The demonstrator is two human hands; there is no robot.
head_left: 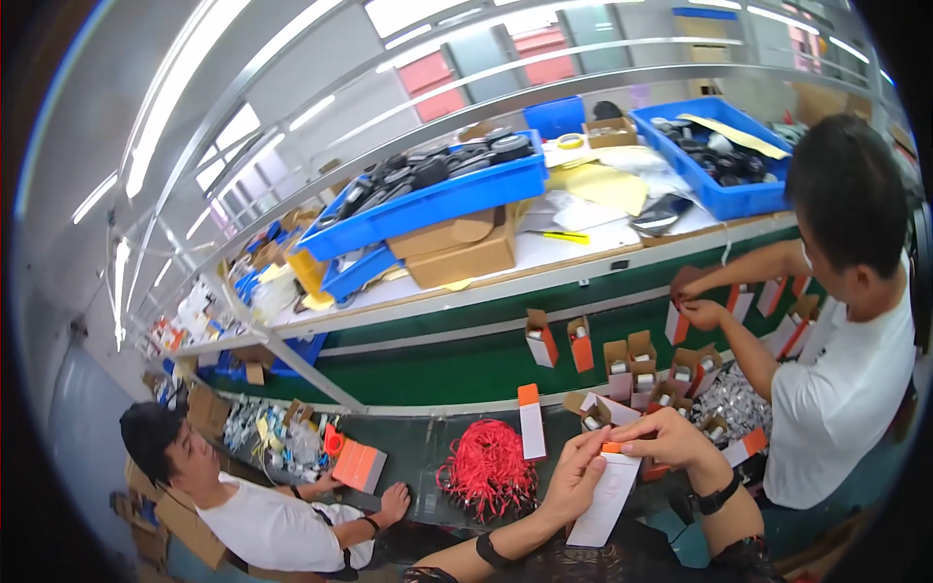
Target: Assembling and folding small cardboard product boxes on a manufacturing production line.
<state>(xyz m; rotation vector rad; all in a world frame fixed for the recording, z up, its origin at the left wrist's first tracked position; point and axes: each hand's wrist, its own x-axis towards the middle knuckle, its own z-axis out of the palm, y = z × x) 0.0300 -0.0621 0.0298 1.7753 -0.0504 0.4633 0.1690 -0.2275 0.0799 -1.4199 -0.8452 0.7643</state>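
Observation:
A narrow white box with an orange end is held upright in front of me, its top toward the far side. My left hand is closed around its left side, with the thumb against the front face. My right hand is closed on the orange top end, fingers bent over it, and the fingertips of both hands meet there. Left of the hands lies a heap of red cords. Just beyond, another white box with an orange end lies on the dark bench. The box's flap is partly hidden by my fingers.
Several open cartons stand right of my hands beside a pile of silvery parts. A green conveyor belt runs behind. One co-worker handles a box at right; another at left touches orange-white boxes. Blue bins fill the shelf.

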